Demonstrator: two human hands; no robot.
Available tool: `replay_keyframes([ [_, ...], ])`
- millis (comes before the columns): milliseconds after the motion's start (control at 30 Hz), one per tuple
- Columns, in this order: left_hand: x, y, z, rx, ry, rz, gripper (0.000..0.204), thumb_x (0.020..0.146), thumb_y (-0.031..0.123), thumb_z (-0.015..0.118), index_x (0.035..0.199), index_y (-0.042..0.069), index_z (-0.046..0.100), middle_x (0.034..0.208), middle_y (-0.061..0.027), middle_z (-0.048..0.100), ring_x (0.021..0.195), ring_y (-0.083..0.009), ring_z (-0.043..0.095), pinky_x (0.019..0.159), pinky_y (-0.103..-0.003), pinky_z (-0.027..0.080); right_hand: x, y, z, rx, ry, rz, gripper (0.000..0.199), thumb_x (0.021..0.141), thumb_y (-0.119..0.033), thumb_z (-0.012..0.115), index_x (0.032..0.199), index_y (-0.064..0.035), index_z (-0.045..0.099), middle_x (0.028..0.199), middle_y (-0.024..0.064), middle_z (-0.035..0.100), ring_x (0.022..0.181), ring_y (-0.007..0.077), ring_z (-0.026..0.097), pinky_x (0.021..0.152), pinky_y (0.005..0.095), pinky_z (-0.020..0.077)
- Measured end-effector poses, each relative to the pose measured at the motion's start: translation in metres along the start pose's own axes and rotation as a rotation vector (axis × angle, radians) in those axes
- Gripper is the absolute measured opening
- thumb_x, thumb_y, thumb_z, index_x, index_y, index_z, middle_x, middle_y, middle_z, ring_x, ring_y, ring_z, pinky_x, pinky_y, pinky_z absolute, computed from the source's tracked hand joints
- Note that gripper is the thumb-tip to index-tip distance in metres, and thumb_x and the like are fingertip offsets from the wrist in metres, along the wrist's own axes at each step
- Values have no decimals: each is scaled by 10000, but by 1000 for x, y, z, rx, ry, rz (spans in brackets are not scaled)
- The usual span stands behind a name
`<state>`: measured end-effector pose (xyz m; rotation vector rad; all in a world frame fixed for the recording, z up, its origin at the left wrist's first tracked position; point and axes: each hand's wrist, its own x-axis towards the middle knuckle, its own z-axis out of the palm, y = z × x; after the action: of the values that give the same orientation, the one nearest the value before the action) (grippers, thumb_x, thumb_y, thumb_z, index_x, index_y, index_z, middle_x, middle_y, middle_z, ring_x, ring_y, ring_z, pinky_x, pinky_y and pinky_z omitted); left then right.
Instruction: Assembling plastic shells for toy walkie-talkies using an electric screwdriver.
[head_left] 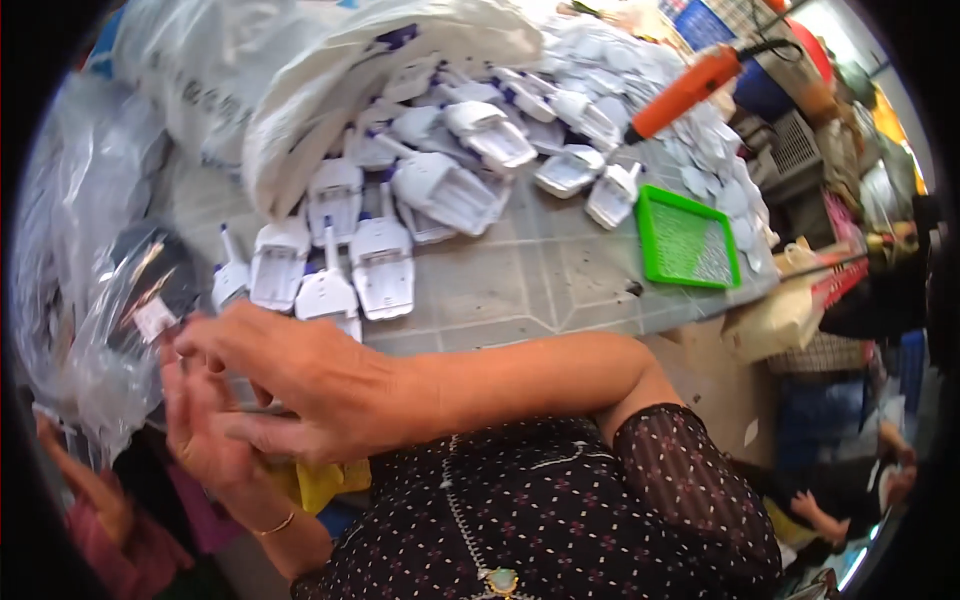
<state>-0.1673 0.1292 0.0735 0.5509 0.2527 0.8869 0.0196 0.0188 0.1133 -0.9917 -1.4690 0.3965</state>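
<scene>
My left hand (208, 432), with a thin gold bracelet on its wrist, has its palm up and its fingers stretched out, somewhat blurred. Over it reaches my right hand (310, 375), the arm crossing in front of my body. Its thumb stands apart from its bent fingers, and I see nothing held in either hand. Just beyond the hands lie several white plastic housings (383, 265) with narrow stems, some tipped purple-blue. Beside my fingertips, on the left, a dark rounded bundle in clear plastic (150, 275) bears a white label.
A white plastic bag (290, 100) spills more housings onto the grey table (520, 290). An orange electric screwdriver (685, 92) slants above a green tray (648, 240) of small metal pieces. Flat white pieces (735, 200) pile up at right. Other people's arms (90, 480) show at the lower edges.
</scene>
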Motion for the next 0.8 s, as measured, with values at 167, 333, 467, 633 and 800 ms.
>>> replay_keyframes([
  [167,-4,-29,41,561,-120,439,644,925,39,618,1494,-25,323,1363,-197,521,988,-225,638,839,-288,542,-60,-16,-24,-114,-147,-5,522,839,-137,703,1323,-91,511,972,104,579,738,304,641,573,387,531],
  [333,-31,-107,43,853,-132,215,389,935,0,626,1311,-39,533,1067,-120,653,875,-179,638,800,-291,535,-149,1,-89,-273,78,201,396,829,3,702,1215,-52,634,896,103,657,689,206,643,576,313,526],
  [467,-49,-136,45,941,-243,-33,368,885,-65,665,1244,-32,590,1068,-100,644,915,-158,637,832,-277,522,-216,-21,-178,-781,435,291,297,851,61,640,1138,-11,654,853,77,649,652,145,608,597,288,521],
  [633,-36,-163,53,1172,-542,-86,318,883,-65,661,1197,-25,626,1054,-74,647,919,-128,642,840,-250,513,-269,-65,-261,-1100,827,569,137,933,-53,664,1065,-16,664,861,46,657,740,107,606,660,267,505],
  [800,-28,-189,70,1202,-646,-131,291,885,-19,683,1172,-2,642,1008,-53,657,864,-100,628,783,-241,505,-279,-57,-264,-1261,549,382,201,826,51,662,1008,-31,674,881,110,665,737,270,645,675,346,529],
])
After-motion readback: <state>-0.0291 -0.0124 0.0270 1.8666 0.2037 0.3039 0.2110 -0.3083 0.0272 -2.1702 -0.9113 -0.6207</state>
